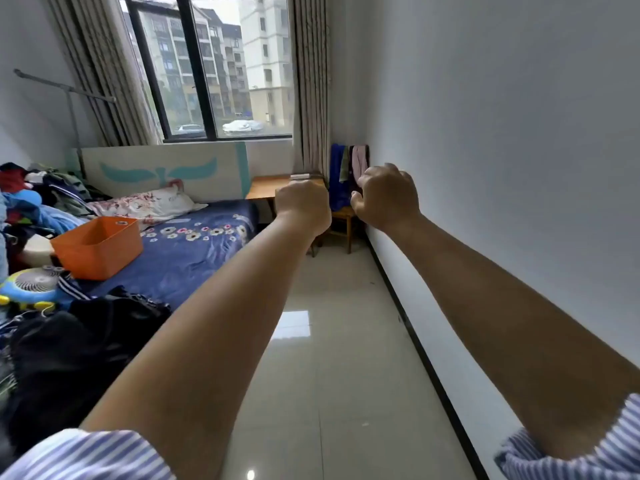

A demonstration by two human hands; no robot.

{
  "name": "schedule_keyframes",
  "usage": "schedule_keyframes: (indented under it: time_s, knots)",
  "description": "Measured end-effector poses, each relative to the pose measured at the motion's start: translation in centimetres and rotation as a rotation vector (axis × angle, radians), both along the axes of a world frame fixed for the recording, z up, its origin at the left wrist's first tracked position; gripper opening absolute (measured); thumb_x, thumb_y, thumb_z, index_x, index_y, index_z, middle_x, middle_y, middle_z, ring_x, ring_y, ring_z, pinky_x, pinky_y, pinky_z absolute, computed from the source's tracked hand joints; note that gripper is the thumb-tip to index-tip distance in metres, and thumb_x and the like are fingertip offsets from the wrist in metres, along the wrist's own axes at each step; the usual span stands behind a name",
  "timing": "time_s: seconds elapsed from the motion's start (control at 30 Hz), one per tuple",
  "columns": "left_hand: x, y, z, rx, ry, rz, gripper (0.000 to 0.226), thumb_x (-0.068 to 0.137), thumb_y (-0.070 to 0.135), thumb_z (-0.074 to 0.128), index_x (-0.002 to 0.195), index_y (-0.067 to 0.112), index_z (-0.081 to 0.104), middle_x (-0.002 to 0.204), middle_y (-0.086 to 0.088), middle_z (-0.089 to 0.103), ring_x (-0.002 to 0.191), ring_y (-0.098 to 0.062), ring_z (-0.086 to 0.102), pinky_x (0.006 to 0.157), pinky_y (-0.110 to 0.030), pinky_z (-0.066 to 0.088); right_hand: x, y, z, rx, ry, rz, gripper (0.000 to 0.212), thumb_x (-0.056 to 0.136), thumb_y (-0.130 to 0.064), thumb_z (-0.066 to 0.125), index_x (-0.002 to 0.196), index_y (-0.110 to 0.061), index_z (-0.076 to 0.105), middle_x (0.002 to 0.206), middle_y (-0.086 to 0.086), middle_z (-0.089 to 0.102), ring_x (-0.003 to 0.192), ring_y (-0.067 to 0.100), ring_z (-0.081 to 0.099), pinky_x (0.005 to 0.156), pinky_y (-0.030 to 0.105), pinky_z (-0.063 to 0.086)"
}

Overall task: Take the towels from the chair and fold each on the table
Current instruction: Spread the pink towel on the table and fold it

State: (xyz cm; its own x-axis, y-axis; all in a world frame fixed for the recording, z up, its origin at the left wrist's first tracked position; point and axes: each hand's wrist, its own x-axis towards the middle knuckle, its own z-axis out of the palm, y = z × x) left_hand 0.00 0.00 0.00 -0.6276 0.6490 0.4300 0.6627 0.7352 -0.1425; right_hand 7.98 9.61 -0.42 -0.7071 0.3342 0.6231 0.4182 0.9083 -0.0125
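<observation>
**Approach to the chair**

Arms reach forward: left hand curled into a fist on nothing, right hand loosely curled, grip empty. Beyond, towels drape the chair beside the desk. Next move calls for walking closer.

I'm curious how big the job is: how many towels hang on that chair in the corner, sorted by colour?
Blue towel: 1
Green towel: 1
Pink towel: 1
Total: 3 that I can make out. They hang over the chair far off, partly behind the right hand, so more may be hidden.
</observation>
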Motion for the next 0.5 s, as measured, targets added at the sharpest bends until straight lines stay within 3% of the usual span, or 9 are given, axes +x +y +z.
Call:
schedule_keyframes:
  time_s: [0.2,0.37,0.5]
  knots:
    - [-5.6,1.6,-5.2,-0.118,-0.169,0.033,0.027,0.093,0.018,0.047,0.113,0.008,0.063,0.115,-0.011,0.062,0.108,-0.029,0.058,0.072,-0.03,0.038,-4.6,2.6,-5.9,-0.066,-0.169,-0.071,0.031,0.091,-0.02,0.041,0.1,0.001,0.062,0.104,0.016,0.062,0.102,0.031,0.053,0.082,0.034,0.042]
    - [-11.8,5.3,-8.7,-0.14,-0.266,0.075,0.028,0.095,0.019,0.047,0.117,0.01,0.062,0.123,-0.01,0.06,0.116,-0.029,0.056,0.094,-0.034,0.044,-10.4,7.5,-8.2,-0.07,-0.269,-0.087,0.031,0.091,-0.018,0.04,0.103,0.0,0.062,0.109,0.017,0.06,0.105,0.032,0.051,0.084,0.035,0.041]
    - [-17.9,9.7,-9.5,-0.15,-0.317,0.108,0.029,0.095,0.02,0.048,0.12,0.01,0.06,0.125,-0.009,0.058,0.119,-0.028,0.055,0.092,-0.031,0.045,-16.7,13.3,-8.9,-0.105,-0.289,-0.084,0.031,0.092,-0.018,0.04,0.105,-0.001,0.061,0.111,0.017,0.058,0.107,0.031,0.05,0.086,0.036,0.041]
